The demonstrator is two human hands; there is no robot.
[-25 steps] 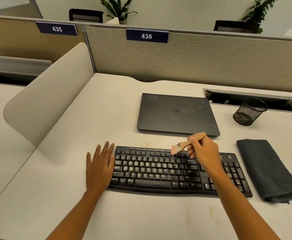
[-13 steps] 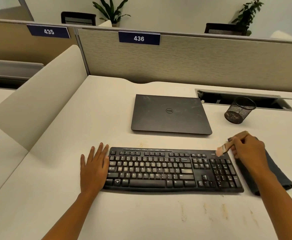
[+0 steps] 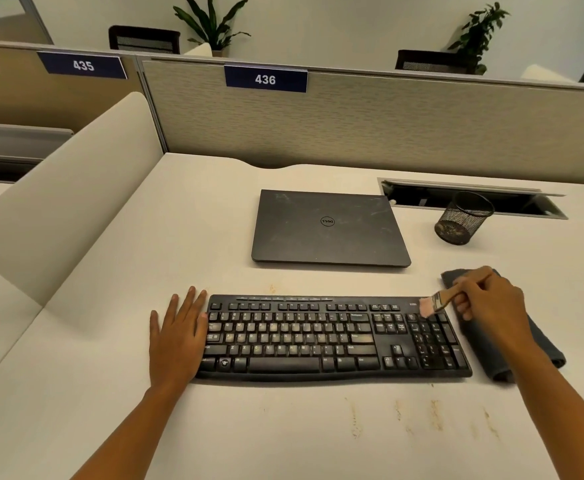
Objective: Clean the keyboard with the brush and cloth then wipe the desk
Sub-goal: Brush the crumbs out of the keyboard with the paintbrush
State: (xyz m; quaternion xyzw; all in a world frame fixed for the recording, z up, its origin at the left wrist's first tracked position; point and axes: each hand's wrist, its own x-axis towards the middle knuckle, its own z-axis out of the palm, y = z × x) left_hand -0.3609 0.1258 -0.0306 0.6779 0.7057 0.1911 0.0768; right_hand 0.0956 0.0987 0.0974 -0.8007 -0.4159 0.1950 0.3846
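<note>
A dusty black keyboard [image 3: 318, 337] lies across the near middle of the pale desk [image 3: 166, 237]. My left hand [image 3: 178, 336] rests flat with fingers spread against the keyboard's left end. My right hand [image 3: 487, 299] holds a small brush [image 3: 434, 304] by its wooden handle, its pale bristles touching the top right corner of the keyboard above the number pad. A dark grey cloth [image 3: 539, 348] lies folded just right of the keyboard, partly hidden under my right hand and forearm.
A closed black laptop [image 3: 328, 230] lies behind the keyboard. A mesh pen cup [image 3: 463, 220] stands at the back right by an open cable tray [image 3: 474, 202]. Brownish smudges [image 3: 432, 417] mark the desk in front of the keyboard. A partition wall [image 3: 352, 126] bounds the back.
My right hand swept the brush from the keyboard's upper middle to its top right corner, where it now rests. My left hand has stayed at the left end.
</note>
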